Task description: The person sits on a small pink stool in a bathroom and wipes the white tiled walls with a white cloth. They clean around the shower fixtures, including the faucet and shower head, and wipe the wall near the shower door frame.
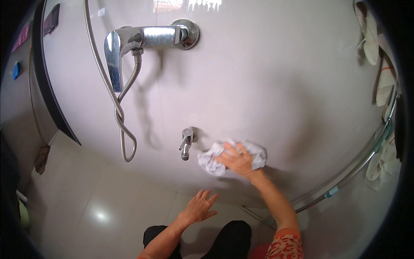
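Observation:
My right hand (238, 161) presses a crumpled white cloth (212, 162) flat against the pale wall (254, 86). Its fingers lie over the cloth, which bunches out on both sides of them. Just left of the cloth, a small chrome tap (186, 144) sticks out from the wall. My left hand (200, 208) hangs in the air above my knees, below the tap. It holds nothing and its fingers are apart.
Higher on the wall sits a chrome shower mixer (146, 38) with a looped metal hose (116, 108). A metal rail (358, 170) curves along the right, near hanging light cloths (386, 82). A dark edge strip (51, 95) bounds the wall's left; tiled floor (108, 190) lies below.

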Available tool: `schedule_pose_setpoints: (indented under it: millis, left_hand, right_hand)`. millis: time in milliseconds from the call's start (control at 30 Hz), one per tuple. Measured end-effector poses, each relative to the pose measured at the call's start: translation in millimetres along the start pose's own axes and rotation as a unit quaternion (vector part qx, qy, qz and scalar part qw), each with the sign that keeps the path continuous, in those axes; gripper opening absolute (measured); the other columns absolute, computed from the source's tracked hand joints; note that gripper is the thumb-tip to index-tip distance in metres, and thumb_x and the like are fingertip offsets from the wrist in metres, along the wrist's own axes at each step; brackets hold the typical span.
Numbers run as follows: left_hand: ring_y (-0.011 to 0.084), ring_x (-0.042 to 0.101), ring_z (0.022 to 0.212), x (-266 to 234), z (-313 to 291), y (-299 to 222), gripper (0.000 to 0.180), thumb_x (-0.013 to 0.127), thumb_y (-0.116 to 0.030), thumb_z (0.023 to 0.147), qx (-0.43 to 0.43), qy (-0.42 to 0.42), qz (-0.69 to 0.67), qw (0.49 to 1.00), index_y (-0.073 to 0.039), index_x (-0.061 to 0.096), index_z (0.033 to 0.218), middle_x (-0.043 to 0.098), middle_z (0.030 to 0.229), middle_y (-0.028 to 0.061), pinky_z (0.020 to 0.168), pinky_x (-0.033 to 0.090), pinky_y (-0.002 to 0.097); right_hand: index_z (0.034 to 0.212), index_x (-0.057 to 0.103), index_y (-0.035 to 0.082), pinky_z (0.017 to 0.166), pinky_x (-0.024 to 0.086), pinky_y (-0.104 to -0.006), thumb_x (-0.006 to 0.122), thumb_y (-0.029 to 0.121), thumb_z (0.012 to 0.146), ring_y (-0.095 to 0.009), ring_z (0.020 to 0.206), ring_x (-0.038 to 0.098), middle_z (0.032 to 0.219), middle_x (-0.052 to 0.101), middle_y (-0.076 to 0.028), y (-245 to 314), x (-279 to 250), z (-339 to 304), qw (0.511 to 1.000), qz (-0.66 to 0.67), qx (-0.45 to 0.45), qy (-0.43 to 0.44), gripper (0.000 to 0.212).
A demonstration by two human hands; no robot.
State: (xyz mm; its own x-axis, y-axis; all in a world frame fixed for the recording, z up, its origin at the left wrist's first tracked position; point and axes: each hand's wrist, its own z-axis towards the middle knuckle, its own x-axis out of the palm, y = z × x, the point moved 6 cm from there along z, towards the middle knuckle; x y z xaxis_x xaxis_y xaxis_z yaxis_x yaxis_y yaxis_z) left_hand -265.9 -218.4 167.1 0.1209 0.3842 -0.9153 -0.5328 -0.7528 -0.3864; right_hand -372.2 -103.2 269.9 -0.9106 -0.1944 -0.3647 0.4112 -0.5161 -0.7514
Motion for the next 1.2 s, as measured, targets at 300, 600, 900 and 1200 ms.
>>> schedule_pose_setpoints:
  millis: [300,600,900,1200]
  left_hand:
    - [0.042,0.037,0.127,6.2,1.4,0.9,0.071,0.071,-0.037,0.079,-0.032,0.044,-0.011,0.998,-0.01,0.041,0.137,0.041,0.134,0.0208,0.101,0.04,0.0485]
    - [0.0385,0.037,0.128,-5.9,0.4,7.7,0.068,0.068,-0.038,0.082,-0.033,0.031,-0.038,0.998,-0.011,0.04,0.138,0.041,0.136,0.0207,0.102,0.039,0.048]
    - [0.0384,0.04,0.126,-9.4,8.7,9.7,0.068,0.069,-0.037,0.081,-0.023,0.028,-0.054,0.998,-0.01,0.041,0.137,0.042,0.135,0.0204,0.102,0.039,0.0473]
    - [0.0388,0.044,0.121,-4.1,13.5,16.5,0.067,0.069,-0.036,0.081,-0.04,0.025,-0.057,0.997,-0.01,0.041,0.136,0.046,0.131,0.0205,0.099,0.041,0.0475]
  right_hand:
    - [0.121,0.061,0.021,0.098,0.039,-0.0531,0.063,0.016,0.079,-0.039,0.117,0.043,0.118,0.043,-0.01,-179.8,-99.9,33.4,0.934,-0.201,0.286,-0.071,0.043]
    - [0.118,0.062,0.024,0.099,0.036,-0.0486,0.064,0.02,0.078,-0.029,0.125,0.044,0.122,0.048,-0.002,-143.4,-75.7,154.6,0.951,-0.163,0.222,-0.143,0.04]
    - [0.106,0.065,0.03,0.102,0.034,-0.0456,0.07,0.022,0.073,-0.022,0.12,0.049,0.109,0.056,0.003,-86.2,-32.2,231.4,0.964,-0.045,0.114,-0.235,0.035]
    - [0.098,0.067,0.03,0.109,0.024,-0.0518,0.066,0.022,0.073,-0.022,0.121,0.048,0.107,0.057,0.006,-76.8,-15.9,252.3,0.968,0.014,0.082,-0.236,0.026]
